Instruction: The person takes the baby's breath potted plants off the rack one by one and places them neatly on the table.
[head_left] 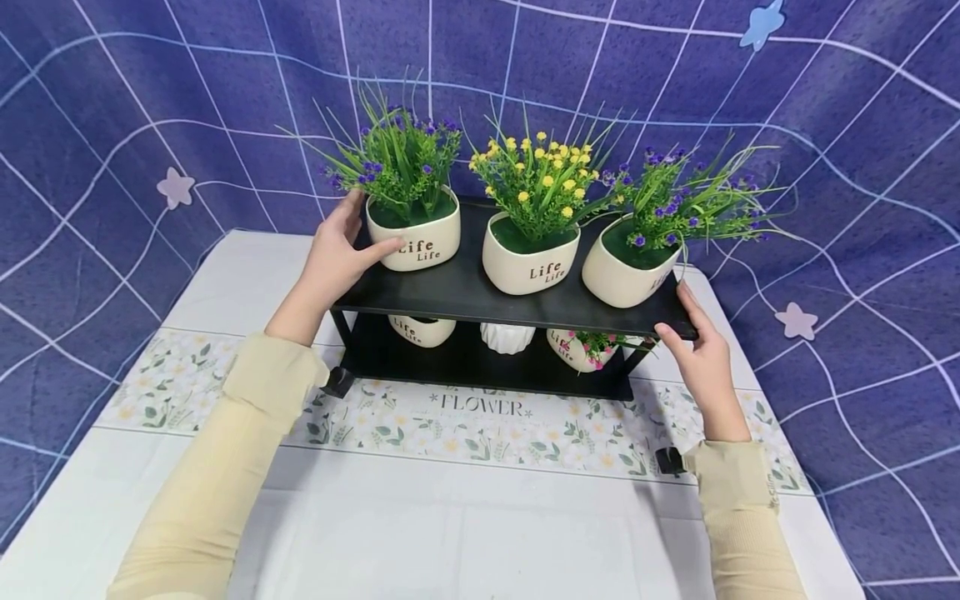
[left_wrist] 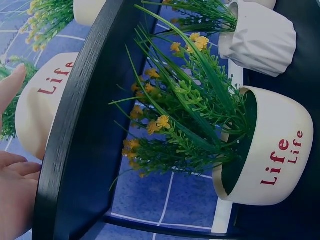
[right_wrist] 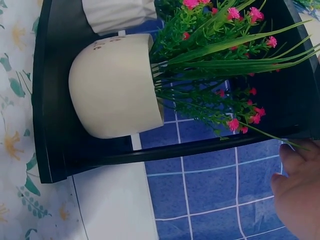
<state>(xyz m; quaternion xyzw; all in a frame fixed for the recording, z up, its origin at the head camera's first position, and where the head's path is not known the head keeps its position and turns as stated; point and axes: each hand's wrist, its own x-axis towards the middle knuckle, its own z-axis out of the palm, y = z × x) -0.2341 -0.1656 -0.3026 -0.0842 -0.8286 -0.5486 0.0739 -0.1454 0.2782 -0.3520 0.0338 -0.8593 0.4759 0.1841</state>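
A black two-tier shelf (head_left: 472, 297) holds three cream pots marked "Life" on top. My left hand (head_left: 337, 254) holds the left pot (head_left: 431, 242) of purple flowers, thumb across its front and fingers at its left side. At the shelf's right front corner, my right hand (head_left: 697, 358) grips the top board between thumb and fingers. Yellow flowers fill the middle pot (head_left: 525, 267); the right pot (head_left: 622, 271) has purple flowers and leans slightly. In the right wrist view, my right fingers (right_wrist: 295, 157) lie against the board's end, partly out of frame.
On the lower tier stand a cream pot with yellow flowers (left_wrist: 280, 150), a white ridged pot (head_left: 507, 337) and a cream pot with pink flowers (right_wrist: 115, 90). A floral "FLOWER" runner (head_left: 480, 417) crosses the white table (head_left: 450, 533). Blue gridded cloth (head_left: 247, 100) hangs behind.
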